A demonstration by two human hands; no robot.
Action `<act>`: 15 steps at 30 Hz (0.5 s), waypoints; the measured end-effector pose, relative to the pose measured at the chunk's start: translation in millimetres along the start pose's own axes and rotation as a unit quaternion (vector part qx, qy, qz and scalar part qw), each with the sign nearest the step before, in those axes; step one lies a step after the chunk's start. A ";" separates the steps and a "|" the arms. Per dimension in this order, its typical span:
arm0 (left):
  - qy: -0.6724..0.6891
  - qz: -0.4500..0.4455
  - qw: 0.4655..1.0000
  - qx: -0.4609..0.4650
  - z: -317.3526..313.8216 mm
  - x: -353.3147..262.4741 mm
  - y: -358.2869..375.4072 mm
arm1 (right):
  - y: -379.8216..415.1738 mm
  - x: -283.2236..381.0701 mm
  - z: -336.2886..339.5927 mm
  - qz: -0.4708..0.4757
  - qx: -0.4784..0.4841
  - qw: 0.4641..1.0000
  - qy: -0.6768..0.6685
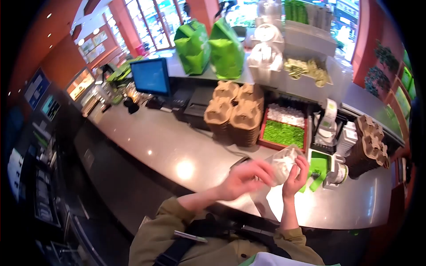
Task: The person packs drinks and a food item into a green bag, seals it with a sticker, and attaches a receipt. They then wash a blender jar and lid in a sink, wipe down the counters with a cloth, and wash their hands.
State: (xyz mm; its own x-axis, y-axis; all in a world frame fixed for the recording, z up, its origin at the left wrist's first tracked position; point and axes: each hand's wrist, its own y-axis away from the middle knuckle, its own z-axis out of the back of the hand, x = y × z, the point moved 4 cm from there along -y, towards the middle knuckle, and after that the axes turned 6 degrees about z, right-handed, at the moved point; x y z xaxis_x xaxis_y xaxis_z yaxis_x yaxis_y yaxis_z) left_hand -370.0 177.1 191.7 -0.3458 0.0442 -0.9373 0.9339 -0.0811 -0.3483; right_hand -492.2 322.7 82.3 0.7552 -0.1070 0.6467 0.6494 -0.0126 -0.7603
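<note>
Clear plastic bag (282, 165), crinkled and whitish inside, was right of centre above the metal counter (177, 148), clamped at its right side by the right hand (294, 178). The left hand (246, 178) curled beside it; its grip could not be told. Behind, a red-rimmed tray (284, 145) held small green and white pieces; smooth counter ran leftward past stacked pulp carriers (235, 111).

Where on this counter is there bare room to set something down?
Widest: the counter left of the near cup-carrier stack, running toward the monitor. Another patch lies at the right end, below the far carrier stack. Crowded: the strip between both stacks, with the red-edged tray and green container.
</note>
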 end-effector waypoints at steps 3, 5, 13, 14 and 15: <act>0.383 -0.064 0.883 0.263 -82.2 -98.3 0.5 | 35.8 36.9 -32.0 -0.043 -0.032 0.985 -0.167; 0.488 0.035 0.775 0.400 -111.6 -131.2 33.4 | 48.3 69.7 -52.4 -0.029 -0.008 0.977 -0.209; 0.647 0.164 0.683 0.296 -136.1 -166.2 246.0 | 177.3 227.1 -133.3 -0.096 0.151 0.923 -0.341; 0.616 0.172 0.708 0.300 -135.4 -173.1 271.2 | 203.3 262.6 -145.4 -0.104 0.197 0.910 -0.351; 0.625 0.157 0.712 0.280 -135.4 -184.4 295.9 | 231.8 300.5 -152.7 -0.069 0.264 0.890 -0.366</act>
State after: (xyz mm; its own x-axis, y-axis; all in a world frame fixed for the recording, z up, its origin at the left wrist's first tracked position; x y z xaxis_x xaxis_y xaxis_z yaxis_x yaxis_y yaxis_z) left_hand -17.5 279.8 263.2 0.5495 0.7592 -0.3488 0.6438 -0.6509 -0.4023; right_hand -128.4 135.8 91.2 0.3959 0.5385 0.7439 0.5462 0.5131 -0.6621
